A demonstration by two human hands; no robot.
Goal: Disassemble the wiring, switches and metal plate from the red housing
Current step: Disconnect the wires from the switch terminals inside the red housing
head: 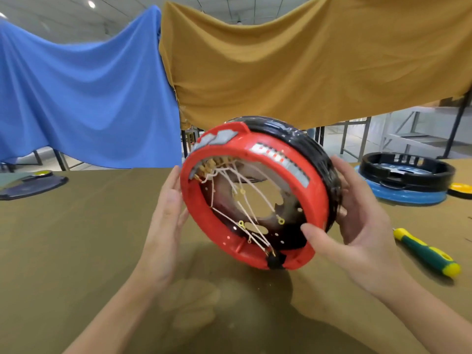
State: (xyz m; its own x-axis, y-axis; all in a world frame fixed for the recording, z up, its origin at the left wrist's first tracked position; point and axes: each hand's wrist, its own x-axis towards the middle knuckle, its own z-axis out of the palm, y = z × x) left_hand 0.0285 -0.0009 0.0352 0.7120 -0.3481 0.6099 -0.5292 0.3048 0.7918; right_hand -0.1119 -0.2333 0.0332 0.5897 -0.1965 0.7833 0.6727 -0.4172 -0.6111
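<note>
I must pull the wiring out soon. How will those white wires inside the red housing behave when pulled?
The white wires look thin and slack, so probably floppy. Their ring terminals may snag. Several meet at one switch block in the red housing, so tugging one could drag others.

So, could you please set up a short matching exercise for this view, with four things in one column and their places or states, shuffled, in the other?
Things:
1. red housing
2. screwdriver
3. white wires
4. black ring part

Places or states:
A. lying on the table to the right of the right hand
B. strung across the opening inside the ring
C. held tilted between the left hand and the right hand
D. stacked on a blue part at the far right of the table

Pairs: 1-C, 2-A, 3-B, 4-D
</note>
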